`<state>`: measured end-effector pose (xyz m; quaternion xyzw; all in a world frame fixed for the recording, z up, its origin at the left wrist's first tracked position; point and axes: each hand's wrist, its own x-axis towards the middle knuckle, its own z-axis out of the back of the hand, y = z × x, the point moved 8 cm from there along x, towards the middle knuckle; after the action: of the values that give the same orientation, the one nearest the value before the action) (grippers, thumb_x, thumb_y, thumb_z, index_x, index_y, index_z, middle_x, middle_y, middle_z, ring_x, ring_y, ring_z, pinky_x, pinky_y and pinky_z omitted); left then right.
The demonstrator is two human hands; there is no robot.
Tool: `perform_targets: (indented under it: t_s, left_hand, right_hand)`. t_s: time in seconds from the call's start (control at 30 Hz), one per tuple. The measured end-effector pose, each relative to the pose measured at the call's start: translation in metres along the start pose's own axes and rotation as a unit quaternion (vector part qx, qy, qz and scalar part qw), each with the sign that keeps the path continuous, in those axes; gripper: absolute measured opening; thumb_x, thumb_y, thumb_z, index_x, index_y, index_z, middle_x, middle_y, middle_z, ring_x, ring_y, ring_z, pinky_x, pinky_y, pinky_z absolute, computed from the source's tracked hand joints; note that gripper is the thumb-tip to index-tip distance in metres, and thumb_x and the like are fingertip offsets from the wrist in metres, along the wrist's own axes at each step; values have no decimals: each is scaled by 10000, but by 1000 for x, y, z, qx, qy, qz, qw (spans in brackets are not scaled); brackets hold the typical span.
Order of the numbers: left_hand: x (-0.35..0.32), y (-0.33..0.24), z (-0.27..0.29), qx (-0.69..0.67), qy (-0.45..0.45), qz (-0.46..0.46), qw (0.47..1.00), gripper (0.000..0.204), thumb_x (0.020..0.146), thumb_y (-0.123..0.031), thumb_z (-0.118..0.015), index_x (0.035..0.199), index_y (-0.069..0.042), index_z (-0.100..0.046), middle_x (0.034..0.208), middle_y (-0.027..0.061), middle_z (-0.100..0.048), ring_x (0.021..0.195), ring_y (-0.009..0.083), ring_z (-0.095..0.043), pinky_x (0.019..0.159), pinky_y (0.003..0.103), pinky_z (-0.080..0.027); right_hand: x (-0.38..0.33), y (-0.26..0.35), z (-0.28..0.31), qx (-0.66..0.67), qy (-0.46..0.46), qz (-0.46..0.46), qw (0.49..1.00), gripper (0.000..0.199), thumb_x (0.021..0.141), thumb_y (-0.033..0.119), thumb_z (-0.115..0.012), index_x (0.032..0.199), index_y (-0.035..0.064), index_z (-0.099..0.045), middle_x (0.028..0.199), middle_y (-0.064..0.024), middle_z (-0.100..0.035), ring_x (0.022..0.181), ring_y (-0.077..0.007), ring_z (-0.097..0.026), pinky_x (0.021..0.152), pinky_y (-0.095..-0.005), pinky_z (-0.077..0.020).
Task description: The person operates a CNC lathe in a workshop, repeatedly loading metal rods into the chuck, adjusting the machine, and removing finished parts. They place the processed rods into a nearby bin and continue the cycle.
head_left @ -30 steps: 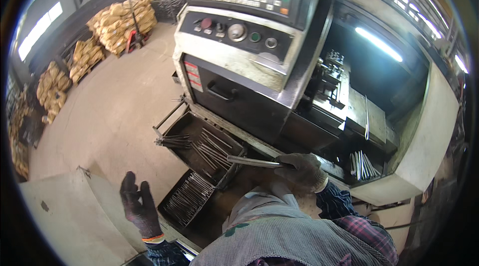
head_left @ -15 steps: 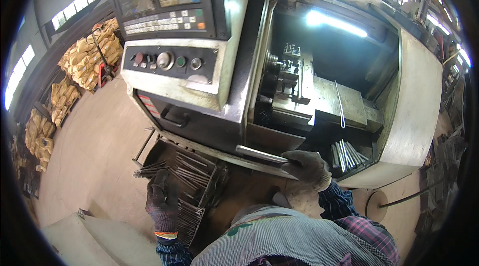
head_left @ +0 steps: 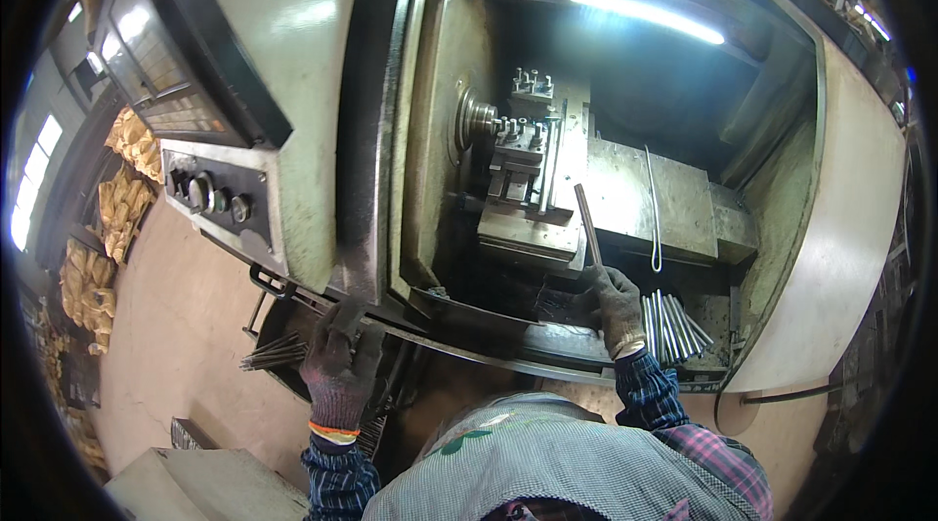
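Right hand (head_left: pixel 619 304), in a dark work glove, has its grip closed around the lower end of a thin steel rod (head_left: pixel 587 225), which stands tilted inside the open lathe (head_left: pixel 547 179) with its upper end near the tool block (head_left: pixel 523 145). Left hand (head_left: pixel 337 365), also gloved, rests with its grip wrapped over the dark front edge of the machine, beside a tray of rods (head_left: pixel 272 353) below the control panel (head_left: pixel 210 194).

By my reading, the step in hand is bringing the rod to the chuck (head_left: pixel 476 117); the next move would call for laying it level and lining it up with that round, greasy opening. More bright, slender rods (head_left: pixel 669 325) lie in a fan just beside the right wrist. Steel surfaces look oily and worn.
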<state>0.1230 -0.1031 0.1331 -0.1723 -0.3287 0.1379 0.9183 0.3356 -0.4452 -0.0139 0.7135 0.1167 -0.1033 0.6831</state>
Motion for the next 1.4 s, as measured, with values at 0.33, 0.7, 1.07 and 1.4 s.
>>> perform_targets:
  t_s: [0.33, 0.7, 1.07, 1.4]
  left_hand:
    - [95, -39, -67, -58, 4, -51, 997, 317, 897, -93, -763, 1200, -64, -676, 1146, 139, -723, 1044, 305, -710, 877, 399, -595]
    - [107, -40, -71, -49, -82, -136, 986, 244, 890, -66, -758, 1131, -74, -721, 1101, 153, -734, 943, 318, -742, 791, 396, -617]
    - [111, -34, -72, -98, -66, -158, 980, 226, 882, -56, -767, 1102, -52, -713, 1052, 153, -739, 901, 318, -739, 765, 390, -613]
    - [108, -33, -72, -96, -71, -173, 978, 260, 881, -43, -748, 1137, -44, -706, 1036, 178, -732, 892, 343, -744, 754, 394, -618]
  right_hand:
    - [34, -50, 39, -5, 10, -103, 995, 306, 1004, 354, -658, 1092, 64, -699, 679, -55, -703, 449, -83, -522, 398, -236, -361]
    - [40, -46, 38, -105, 5, -101, 989, 351, 1031, 389, -601, 1086, 61, -713, 713, -44, -720, 486, -78, -540, 423, -244, -373]
    - [108, -40, -31, -34, -22, -38, 998, 425, 1031, 447, -578, 1062, 45, -709, 703, -70, -720, 523, -115, -553, 495, -279, -401]
    - [112, -48, -34, -122, -65, -10, 990, 325, 1020, 368, -624, 1076, 64, -724, 698, -25, -690, 573, -100, -635, 512, -271, -457]
